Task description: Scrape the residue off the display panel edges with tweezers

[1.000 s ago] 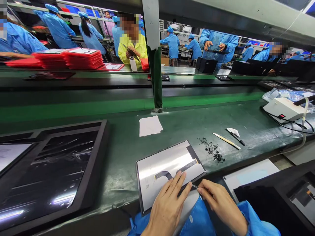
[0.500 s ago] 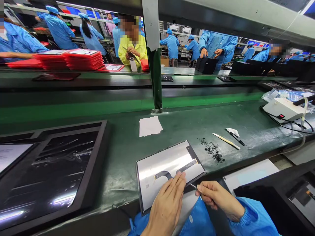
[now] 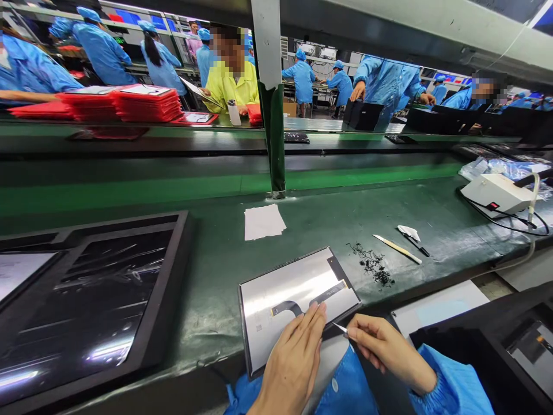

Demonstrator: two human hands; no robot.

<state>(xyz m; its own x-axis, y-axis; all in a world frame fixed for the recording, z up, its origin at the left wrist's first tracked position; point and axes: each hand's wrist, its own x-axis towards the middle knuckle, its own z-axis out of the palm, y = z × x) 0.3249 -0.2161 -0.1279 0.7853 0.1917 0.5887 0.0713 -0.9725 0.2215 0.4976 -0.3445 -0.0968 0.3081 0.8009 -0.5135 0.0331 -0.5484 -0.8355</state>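
A tablet-sized display panel (image 3: pixel 270 288) with a silvery back lies at a slant, its lower part over the bench edge. Across its back runs a dark flex cable (image 3: pixel 326 293). My left hand (image 3: pixel 296 351) rests flat on the panel with outstretched fingers. Just off the panel's lower right edge, my right hand (image 3: pixel 375 340) pinches thin, pointed metal tweezers (image 3: pixel 340 327), whose tip is at that edge. Short black scraps (image 3: pixel 374 265) lie heaped right of the panel. Near them are a pale, knife-shaped tool (image 3: pixel 397 249) and a black pen-like tool (image 3: pixel 413 241) partly under a white scrap.
White paper sheets (image 3: pixel 264 222) lie behind the panel. A large black tray (image 3: pixel 170 276) with film-covered contents fills the left. At far right stands a white device (image 3: pixel 496 193) with cables. Beyond the green post (image 3: pixel 274 144), people work beside red stacks (image 3: pixel 147 105).
My right hand has shifted slightly to the right and tilted the tweezers, which now catch the light. My left hand and the panel stay in place. Across the bench, the yellow-clad person moved a board leftward.
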